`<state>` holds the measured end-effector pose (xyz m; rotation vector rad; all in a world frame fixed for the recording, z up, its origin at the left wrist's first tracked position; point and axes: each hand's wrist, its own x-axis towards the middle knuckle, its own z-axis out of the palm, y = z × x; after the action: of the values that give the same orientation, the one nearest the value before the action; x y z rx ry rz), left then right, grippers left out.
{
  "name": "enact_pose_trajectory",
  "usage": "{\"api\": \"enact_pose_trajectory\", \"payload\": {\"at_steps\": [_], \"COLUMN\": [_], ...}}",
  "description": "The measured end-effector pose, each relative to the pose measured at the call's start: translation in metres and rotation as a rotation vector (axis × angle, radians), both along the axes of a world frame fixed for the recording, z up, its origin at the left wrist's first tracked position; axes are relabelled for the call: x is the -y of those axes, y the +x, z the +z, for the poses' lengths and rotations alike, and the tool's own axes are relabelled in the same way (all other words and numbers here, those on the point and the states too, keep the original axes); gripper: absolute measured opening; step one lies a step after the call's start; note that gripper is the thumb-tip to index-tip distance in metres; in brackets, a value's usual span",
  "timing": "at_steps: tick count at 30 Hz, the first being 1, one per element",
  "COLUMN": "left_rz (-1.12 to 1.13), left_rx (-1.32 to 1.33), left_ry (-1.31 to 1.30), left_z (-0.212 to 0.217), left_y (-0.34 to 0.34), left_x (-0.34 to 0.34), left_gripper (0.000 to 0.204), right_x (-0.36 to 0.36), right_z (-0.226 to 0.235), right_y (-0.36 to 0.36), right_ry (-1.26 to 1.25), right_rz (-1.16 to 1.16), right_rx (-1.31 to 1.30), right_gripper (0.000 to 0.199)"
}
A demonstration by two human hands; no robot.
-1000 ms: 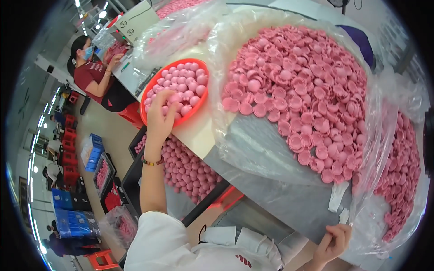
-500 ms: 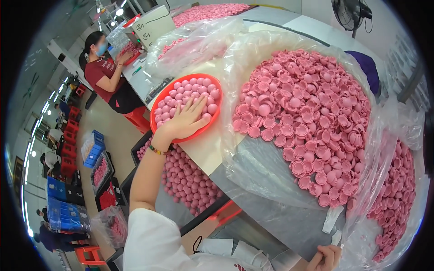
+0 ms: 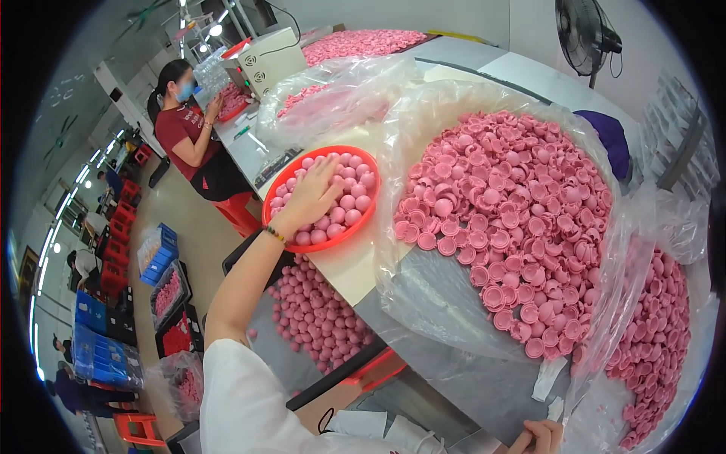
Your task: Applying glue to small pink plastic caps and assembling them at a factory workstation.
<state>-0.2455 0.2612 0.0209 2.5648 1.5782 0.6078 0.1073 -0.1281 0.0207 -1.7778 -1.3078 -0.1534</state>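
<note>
So, quick rundown:
Left hand (image 3: 314, 193): fingers spread flat on the pink round caps (image 3: 349, 198), pressing on them, not gripping any.
Caps: piled in a red round tray (image 3: 342, 239) on the table edge.
Right hand (image 3: 538, 437): at the bottom rim, mostly cut off, so I can't tell its grip; touching the clear plastic bag (image 3: 454, 303).
Bag: heaped with pink cup-shaped pieces (image 3: 514, 212).
Background: a person in a red shirt (image 3: 185, 132) at the far bench.
</note>
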Motion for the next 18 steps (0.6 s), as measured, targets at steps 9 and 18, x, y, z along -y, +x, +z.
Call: {"api": "enact_pose_trajectory", "payload": {"at_steps": [9, 18], "left_rz": [-1.783, -1.872], "left_rx": [0.577, 0.681], "left_ry": [-1.529, -1.326], "left_z": [0.034, 0.005], "left_y": [0.167, 0.200], "left_x": [0.238, 0.274], "left_gripper": [0.080, 0.071], "right_x": [-0.005, 0.014], "right_z": [-0.003, -0.004], "right_y": [-0.002, -0.009], "right_ry": [0.025, 0.043], "right_rz": [-0.024, -0.023], "right_rx": [0.016, 0.000], "right_gripper": [0.014, 0.013]}}
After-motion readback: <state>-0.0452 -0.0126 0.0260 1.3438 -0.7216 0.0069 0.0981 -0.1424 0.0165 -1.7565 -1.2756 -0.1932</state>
